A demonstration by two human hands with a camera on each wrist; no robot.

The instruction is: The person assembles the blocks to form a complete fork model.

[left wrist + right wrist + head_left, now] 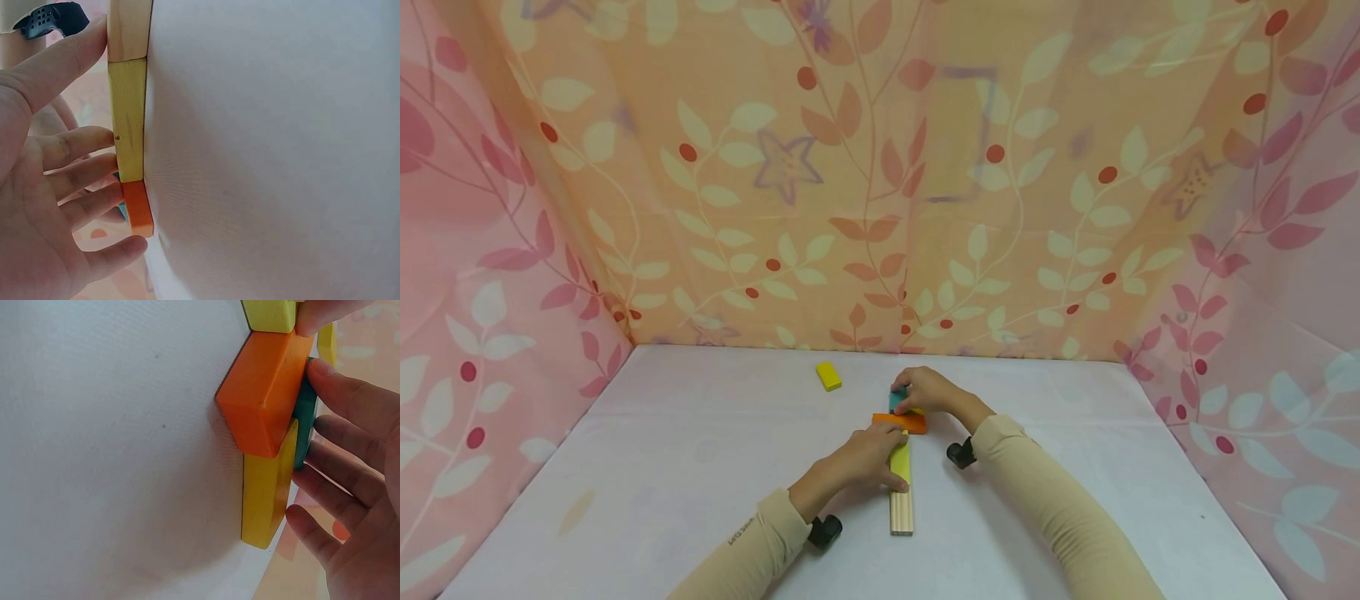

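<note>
Several blocks stand in a line on the white surface. Nearest is a plain ribbed wood block [902, 512], joined end to end with a pale yellow block [129, 119]. An orange block [256, 390] lies crosswise at its far end. My left hand [868, 457] lies over the pale yellow block, its extended fingers touching the row's upper side from the plain wood to the orange. Just beyond the orange block, my right hand [934, 390] pinches a teal block [898, 399] between thumb and fingertips. A deeper yellow block [262, 497] sits against the orange one, partly under the right hand.
A loose yellow block [828, 376] lies farther back, left of the row. The white cloth-covered table [662, 467] ends at floral curtains [880, 208] behind and on both sides. Black wrist cameras [825, 532] hang below both cuffs.
</note>
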